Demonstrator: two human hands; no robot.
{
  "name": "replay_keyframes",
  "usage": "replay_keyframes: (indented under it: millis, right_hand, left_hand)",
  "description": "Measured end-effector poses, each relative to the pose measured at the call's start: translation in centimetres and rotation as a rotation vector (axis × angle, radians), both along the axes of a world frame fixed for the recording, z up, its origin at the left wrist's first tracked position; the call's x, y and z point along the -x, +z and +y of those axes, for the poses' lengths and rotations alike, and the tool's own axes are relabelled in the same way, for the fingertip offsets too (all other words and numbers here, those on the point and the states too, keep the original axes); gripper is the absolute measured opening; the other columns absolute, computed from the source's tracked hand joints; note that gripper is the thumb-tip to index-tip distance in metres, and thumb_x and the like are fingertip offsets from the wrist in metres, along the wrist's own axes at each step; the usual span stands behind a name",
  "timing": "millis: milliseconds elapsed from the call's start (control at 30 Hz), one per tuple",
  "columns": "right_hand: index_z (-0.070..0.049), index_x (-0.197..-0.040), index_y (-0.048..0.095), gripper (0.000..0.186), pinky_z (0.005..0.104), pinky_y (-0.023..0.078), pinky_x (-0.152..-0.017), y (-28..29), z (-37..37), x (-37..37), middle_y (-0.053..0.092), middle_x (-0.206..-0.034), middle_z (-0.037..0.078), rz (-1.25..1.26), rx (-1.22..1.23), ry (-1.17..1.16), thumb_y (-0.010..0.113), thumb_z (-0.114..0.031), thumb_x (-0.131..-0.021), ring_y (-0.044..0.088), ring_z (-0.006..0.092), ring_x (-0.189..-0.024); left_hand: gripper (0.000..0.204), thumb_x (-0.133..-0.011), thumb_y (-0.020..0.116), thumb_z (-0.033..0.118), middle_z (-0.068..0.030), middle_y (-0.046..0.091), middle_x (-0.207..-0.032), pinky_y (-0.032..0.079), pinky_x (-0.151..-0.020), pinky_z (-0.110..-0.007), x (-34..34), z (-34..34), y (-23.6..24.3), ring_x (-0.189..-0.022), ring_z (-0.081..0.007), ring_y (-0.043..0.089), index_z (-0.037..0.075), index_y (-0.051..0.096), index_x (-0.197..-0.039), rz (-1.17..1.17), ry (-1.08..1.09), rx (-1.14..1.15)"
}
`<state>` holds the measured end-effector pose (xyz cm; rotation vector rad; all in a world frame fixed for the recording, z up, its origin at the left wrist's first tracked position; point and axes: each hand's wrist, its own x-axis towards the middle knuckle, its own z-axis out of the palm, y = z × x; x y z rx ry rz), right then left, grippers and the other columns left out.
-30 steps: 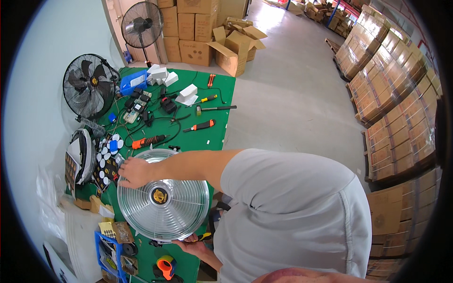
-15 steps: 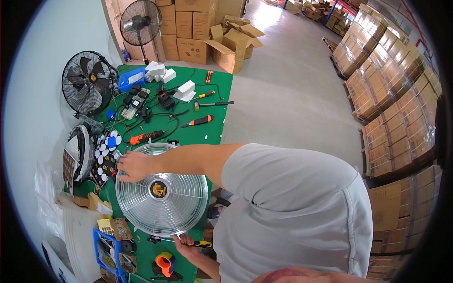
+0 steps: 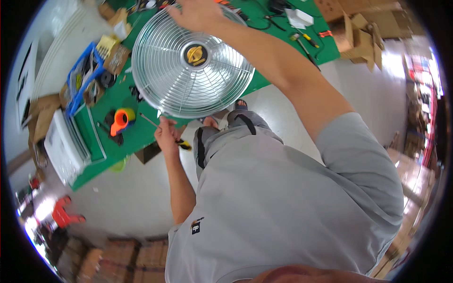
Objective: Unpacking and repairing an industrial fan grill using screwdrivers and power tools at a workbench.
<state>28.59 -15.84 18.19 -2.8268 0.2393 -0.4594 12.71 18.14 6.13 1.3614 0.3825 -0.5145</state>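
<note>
The silver wire fan guard (image 3: 224, 70) with its gold-and-black centre badge (image 3: 195, 55) lies on the green table. My right hand (image 3: 193, 14) rests over the guard's far rim, fingers spread, with the forearm crossing its right side. Below the near rim, my left hand (image 3: 166, 133) grips a screwdriver (image 3: 184, 144) with a yellow-and-black handle and a thin metal shaft angled up-left. An orange tape roll (image 3: 121, 121) sits on the table to the left of that hand.
Left on the table (image 3: 94, 170) are a blue crate (image 3: 78, 84), small boxes and white panels (image 3: 63, 146). Tools (image 3: 311, 40) lie top right near cardboard boxes (image 3: 363, 37). My sandalled feet (image 3: 240, 104) show below the table edge; more cartons (image 3: 137, 262) stand behind me.
The view has swung sharply down toward my body, bringing feet and floor in. My left hand still has the screwdriver near the rim; my right hand stays at the guard's edge.
</note>
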Motion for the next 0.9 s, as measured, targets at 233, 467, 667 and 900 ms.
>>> replay_keyframes:
  millis: [233, 467, 667, 900]
  right_hand:
    - [0.001, -0.126, 0.061, 0.057, 0.0497, 0.048, -0.102, 1.8, 0.1, 0.1, 0.064, -0.123, 0.03, 0.064, -0.198, 0.048, 0.04, -0.047, -0.103, 0.063, 0.0442, -0.115]
    - [0.0, -0.125, 0.062, 0.052, 0.0485, 0.048, -0.102, -0.5, -1.6, -1.1, 0.065, -0.124, 0.025, 0.039, -0.193, 0.061, 0.043, -0.043, -0.102, 0.063, 0.0425, -0.114]
    - [-0.003, -0.121, 0.065, 0.044, 0.0421, 0.049, -0.094, -1.8, -8.0, 0.1, 0.07, -0.111, 0.021, -0.227, -0.799, 0.112, 0.051, -0.04, -0.101, 0.067, 0.034, -0.107]
    - [-0.004, -0.116, 0.07, 0.037, 0.0336, 0.054, -0.087, -7.7, -15.0, 20.7, 0.075, -0.105, 0.011, -0.203, -0.958, -0.002, 0.058, -0.036, -0.102, 0.07, 0.0216, -0.095]
  left_hand:
    - [0.049, -0.105, 0.06, 0.04, 0.0031, 0.046, -0.054, 0.03, -0.04, -0.023, 7.6, -6.5, 0.5, -0.041, -0.0063, 0.04, -0.002, 0.069, -0.083, -0.117, -0.132, -0.118]
    - [0.055, -0.108, 0.051, 0.044, 0.0019, 0.044, -0.057, 0.033, -0.042, -0.025, 10.7, -11.6, 4.0, -0.045, -0.0074, 0.042, -0.003, 0.067, -0.084, -0.132, 0.061, -0.053]
    - [0.06, -0.109, 0.046, 0.048, -0.0007, 0.042, -0.06, 0.033, -0.043, -0.026, 10.8, -13.5, 6.9, -0.046, -0.0101, 0.041, -0.003, 0.064, -0.083, -0.196, 0.112, 0.016]
    - [0.059, -0.108, 0.047, 0.051, -0.0007, 0.041, -0.065, 0.033, -0.047, -0.029, 10.6, -15.3, 8.1, -0.051, -0.0119, 0.04, 0.0, 0.06, -0.082, -0.147, 0.252, 0.07]
